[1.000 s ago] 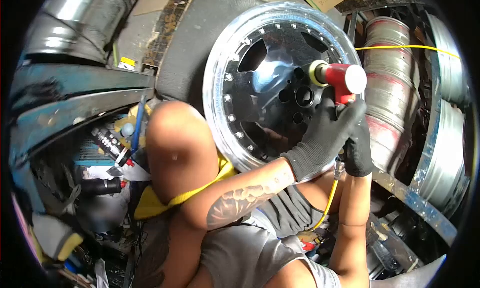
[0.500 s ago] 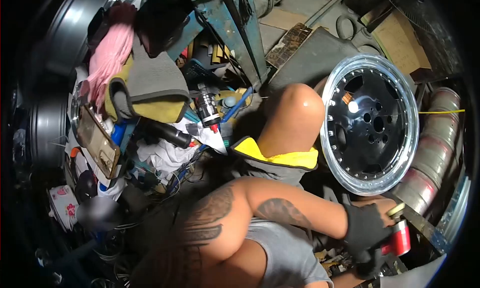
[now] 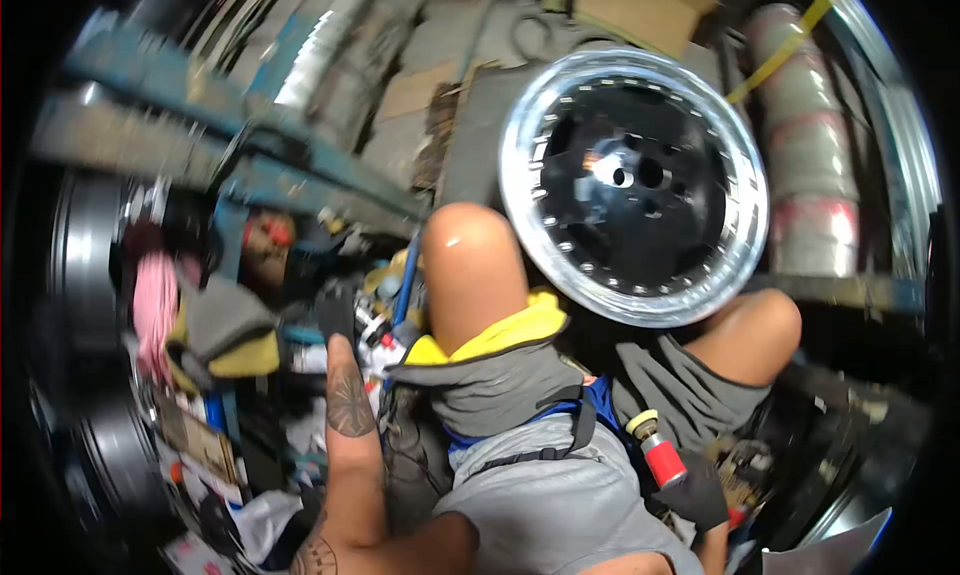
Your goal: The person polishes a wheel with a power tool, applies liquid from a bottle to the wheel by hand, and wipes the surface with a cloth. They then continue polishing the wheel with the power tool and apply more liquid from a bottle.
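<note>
Polisher (image 3: 660,453) sits low by my lap, clenched in my right hand (image 3: 695,495), its long axis aimed up toward the wheel (image 3: 640,185); left hand (image 3: 335,310) reaches into clutter, grip unclear

The left arm is stretched forward and away from the body, its tattooed forearm turned upward. The gloved left hand (image 3: 335,310) is blurred, so its grip cannot be told. The gloved right hand (image 3: 692,493) is held low beside the right thigh, its fingers wrapped around a red tool (image 3: 658,453).
</note>
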Available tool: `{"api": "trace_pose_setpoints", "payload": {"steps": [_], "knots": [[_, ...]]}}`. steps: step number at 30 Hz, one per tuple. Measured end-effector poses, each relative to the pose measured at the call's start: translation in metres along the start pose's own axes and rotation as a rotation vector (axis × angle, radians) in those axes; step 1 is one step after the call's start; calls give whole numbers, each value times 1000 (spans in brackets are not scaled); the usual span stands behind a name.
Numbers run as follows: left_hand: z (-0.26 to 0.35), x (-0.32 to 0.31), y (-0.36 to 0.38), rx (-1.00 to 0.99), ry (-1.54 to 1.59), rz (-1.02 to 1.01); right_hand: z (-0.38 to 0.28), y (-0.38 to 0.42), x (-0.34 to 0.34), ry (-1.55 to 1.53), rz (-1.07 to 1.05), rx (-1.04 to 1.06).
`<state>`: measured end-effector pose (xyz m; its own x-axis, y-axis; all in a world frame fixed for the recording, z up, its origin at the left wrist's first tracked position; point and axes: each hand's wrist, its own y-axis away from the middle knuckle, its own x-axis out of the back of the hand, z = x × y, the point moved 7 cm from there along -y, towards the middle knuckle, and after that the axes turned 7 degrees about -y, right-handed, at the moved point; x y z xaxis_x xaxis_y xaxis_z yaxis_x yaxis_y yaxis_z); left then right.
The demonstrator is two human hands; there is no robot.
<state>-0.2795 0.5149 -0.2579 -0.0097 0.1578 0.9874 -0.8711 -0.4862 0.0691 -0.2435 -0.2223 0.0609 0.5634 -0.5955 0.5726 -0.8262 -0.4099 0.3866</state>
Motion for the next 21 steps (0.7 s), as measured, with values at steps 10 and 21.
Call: {"api": "trace_pose_setpoints", "payload": {"steps": [10,21], "knots": [[3,-19,56,131,412,-204,6,-4,-8,364,-262,-116],[178,210,150,26,1345,-320,-59,-85,54,138,-56,160]]}}
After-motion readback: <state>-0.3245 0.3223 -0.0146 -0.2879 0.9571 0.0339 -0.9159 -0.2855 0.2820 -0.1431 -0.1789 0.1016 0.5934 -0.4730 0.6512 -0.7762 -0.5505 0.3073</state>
